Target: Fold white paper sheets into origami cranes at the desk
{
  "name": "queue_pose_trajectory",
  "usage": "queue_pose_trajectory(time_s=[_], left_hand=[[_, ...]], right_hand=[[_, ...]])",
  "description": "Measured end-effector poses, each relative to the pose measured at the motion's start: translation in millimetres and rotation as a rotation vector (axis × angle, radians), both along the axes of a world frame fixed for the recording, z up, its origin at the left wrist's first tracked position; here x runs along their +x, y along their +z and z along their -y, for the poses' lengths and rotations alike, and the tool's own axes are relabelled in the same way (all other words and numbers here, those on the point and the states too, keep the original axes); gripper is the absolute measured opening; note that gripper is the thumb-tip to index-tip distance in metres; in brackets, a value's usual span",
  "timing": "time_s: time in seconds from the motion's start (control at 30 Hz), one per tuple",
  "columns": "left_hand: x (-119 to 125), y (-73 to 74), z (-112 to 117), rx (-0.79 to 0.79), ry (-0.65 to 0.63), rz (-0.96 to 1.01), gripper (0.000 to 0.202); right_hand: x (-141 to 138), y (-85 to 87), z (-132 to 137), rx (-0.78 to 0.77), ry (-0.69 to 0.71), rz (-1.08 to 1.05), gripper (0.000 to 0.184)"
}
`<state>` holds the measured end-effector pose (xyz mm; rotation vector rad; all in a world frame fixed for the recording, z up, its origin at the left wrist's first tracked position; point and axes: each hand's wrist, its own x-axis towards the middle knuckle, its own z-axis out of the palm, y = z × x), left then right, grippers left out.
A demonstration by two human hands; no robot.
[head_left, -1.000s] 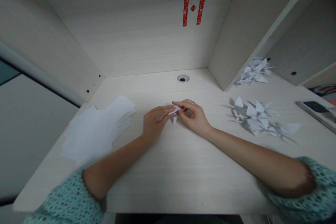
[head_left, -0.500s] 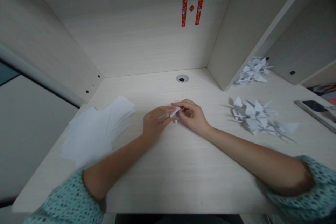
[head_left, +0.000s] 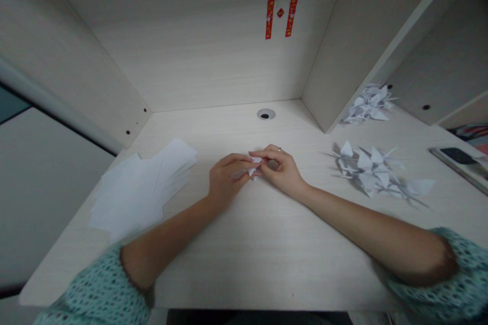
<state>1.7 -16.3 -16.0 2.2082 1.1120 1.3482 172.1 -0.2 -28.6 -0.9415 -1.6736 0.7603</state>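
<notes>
Both my hands meet over the middle of the pale wooden desk [head_left: 251,254]. My left hand [head_left: 224,177] and my right hand [head_left: 280,170] pinch a small folded piece of white paper [head_left: 253,167] between their fingertips, just above the desk top. Most of the paper is hidden by my fingers. A ring shows on my right hand.
A fanned stack of white paper sheets [head_left: 145,188] lies at the left. Several folded paper cranes [head_left: 375,170] lie at the right, with another heap [head_left: 368,104] behind on the side shelf. A cable hole [head_left: 266,114] sits at the back. A dark phone [head_left: 457,157] rests far right.
My fingers have shifted slightly on the small paper, closing tighter round it. Arms and everything else stay in place.
</notes>
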Motion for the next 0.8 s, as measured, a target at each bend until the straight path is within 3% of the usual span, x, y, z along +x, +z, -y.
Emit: queue_pose_trajectory(time_s=[0.2,0.33,0.43,0.53,0.63,0.8], left_hand=[[-1.5,-4.1,-1.2,0.062,0.017,-0.089,0.017],[-3.1,-5.5,-5.8,-0.106,-0.014,0.05,0.073],[-3.3,-5.7,-9.2,-0.369,-0.026,0.195,0.055],[-1.3,-4.3,-10.0,-0.538,-0.03,0.18,0.042],[1.4,-3.2,-9.7,-0.601,-0.037,0.181,0.035],[2.5,-2.6,-11.2,-0.649,-0.004,0.392,0.034]], right_hand=[[-0.2,0.7,0.0,-0.026,0.007,-0.042,0.028],[-0.3,-2.1,-2.5,-0.066,-0.024,-0.092,0.024],[-1.0,-5.4,-4.0,-0.129,-0.003,-0.151,0.016],[-1.5,-7.7,-4.0,-0.221,0.068,-0.218,0.015],[-1.4,-7.5,-2.8,-0.272,0.098,-0.253,0.021],[-1.4,-5.2,-2.5,-0.263,0.076,-0.25,0.029]])
